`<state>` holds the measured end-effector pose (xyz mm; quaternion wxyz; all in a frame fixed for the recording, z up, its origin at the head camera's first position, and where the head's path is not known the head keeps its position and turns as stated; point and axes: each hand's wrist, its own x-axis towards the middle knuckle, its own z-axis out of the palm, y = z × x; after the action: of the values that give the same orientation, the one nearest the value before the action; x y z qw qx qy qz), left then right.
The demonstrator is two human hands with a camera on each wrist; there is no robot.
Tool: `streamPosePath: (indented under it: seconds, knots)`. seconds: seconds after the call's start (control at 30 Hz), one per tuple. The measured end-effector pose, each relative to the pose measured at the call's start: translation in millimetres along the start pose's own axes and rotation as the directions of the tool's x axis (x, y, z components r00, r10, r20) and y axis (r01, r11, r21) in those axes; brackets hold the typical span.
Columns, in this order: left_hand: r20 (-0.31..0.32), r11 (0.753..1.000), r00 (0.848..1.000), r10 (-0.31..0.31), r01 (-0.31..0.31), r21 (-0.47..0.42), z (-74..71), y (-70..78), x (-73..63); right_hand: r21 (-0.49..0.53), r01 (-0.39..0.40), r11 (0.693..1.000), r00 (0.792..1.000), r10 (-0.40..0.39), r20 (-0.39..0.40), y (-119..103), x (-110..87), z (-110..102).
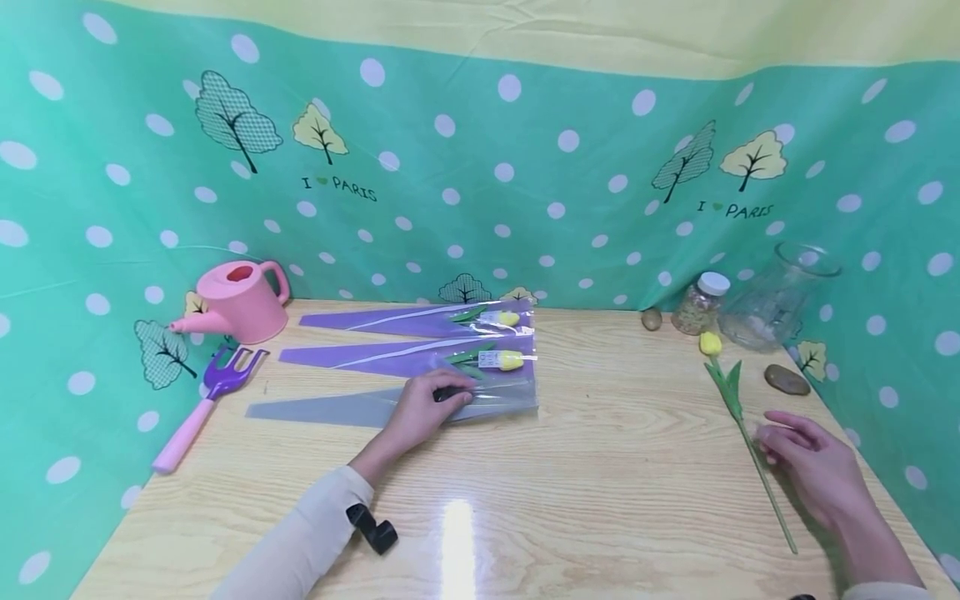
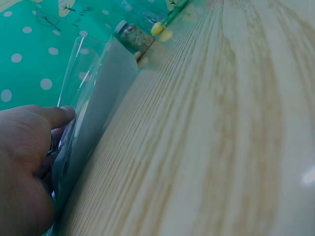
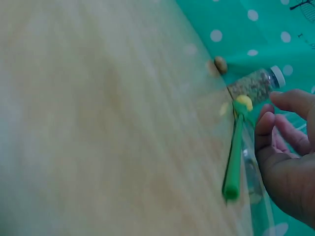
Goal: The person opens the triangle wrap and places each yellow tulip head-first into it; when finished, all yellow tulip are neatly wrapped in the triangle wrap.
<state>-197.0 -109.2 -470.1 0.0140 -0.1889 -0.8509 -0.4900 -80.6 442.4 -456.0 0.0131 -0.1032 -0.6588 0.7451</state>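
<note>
My left hand [image 1: 429,408] pinches the open end of a grey, clear-fronted plastic flower sleeve [image 1: 322,410] on the table. In the left wrist view, the thumb [image 2: 63,116] lies on the clear film [image 2: 81,73] of that sleeve. Two purple sleeves, an upper one [image 1: 360,320] and a lower one [image 1: 352,355], lie behind it, each with a yellow tulip inside. On the right, a single yellow artificial tulip [image 1: 757,458] lies on the table, its bloom pointing away. My right hand [image 1: 817,467] is beside its stem, fingers loosely bent, holding nothing.
A pink watering can [image 1: 243,304] and a pink-handled purple garden fork [image 1: 206,404] are at the left. A white-lidded jar of pebbles [image 1: 699,307], a glass vase [image 1: 772,300], a small brown stone [image 1: 651,318] and a larger stone [image 1: 787,380] stand at the right. Polka-dot cloth surrounds the table.
</note>
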Motion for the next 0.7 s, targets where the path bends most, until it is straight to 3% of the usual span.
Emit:
streamPosePath:
  seconds: [0.1, 0.2, 0.23, 0.3, 0.4, 0.43, 0.5, 0.57, 0.6, 0.7]
  knots:
    - [-0.001, 1.000, 1.000, 0.005, -0.005, 0.005, -0.3, -0.1, -0.3, -0.045, -0.050, 0.998, 0.999, 0.049, -0.011, 1.2, -3.6, -6.0]
    - [-0.007, 1.000, 1.000, 0.012, -0.012, 0.006, -1.3, -0.7, -0.2, -0.180, -0.089, 0.980, 0.996, 0.083, -0.040, 0.5, -4.8, -3.4]
    - [-0.009, 1.000, 1.000, 0.015, -0.015, 0.007, -1.9, -1.0, -0.2, -0.259, -0.097, 0.961, 0.995, 0.085, -0.056, 0.3, -4.3, -1.0]
    - [-0.012, 1.000, 1.000, 0.020, -0.020, 0.007, -2.8, -1.7, -0.2, -0.451, -0.099, 0.887, 0.994, 0.065, -0.091, -1.1, -2.6, 6.5]
    - [-0.013, 1.000, 1.000, 0.024, -0.024, 0.006, -3.8, -2.7, -0.1, -0.701, -0.096, 0.707, 0.993, 0.017, -0.119, -4.0, 0.0, 15.8]
    - [-0.013, 1.000, 1.000, 0.026, -0.026, 0.007, -3.9, -2.9, 0.0, -0.761, -0.101, 0.641, 0.992, 0.002, -0.130, -5.1, 0.6, 18.4]
    - [-0.013, 1.000, 1.000, 0.029, -0.028, 0.012, -3.7, -3.3, 0.2, -0.819, -0.104, 0.564, 0.990, -0.021, -0.139, -7.5, 1.3, 21.6]
    - [-0.011, 0.999, 1.000, 0.029, -0.029, 0.015, -3.5, -3.4, 0.3, -0.831, -0.113, 0.544, 0.988, -0.030, -0.154, -8.7, 1.6, 23.9]
    - [-0.011, 0.999, 1.000, 0.029, -0.029, 0.017, -3.4, -3.3, 0.4, -0.825, -0.119, 0.552, 0.986, -0.030, -0.162, -8.7, 1.6, 25.0]
    - [-0.009, 0.999, 1.000, 0.026, -0.026, 0.021, -2.8, -2.5, 0.2, -0.767, -0.145, 0.625, 0.981, -0.013, -0.196, -7.3, 1.2, 28.5]
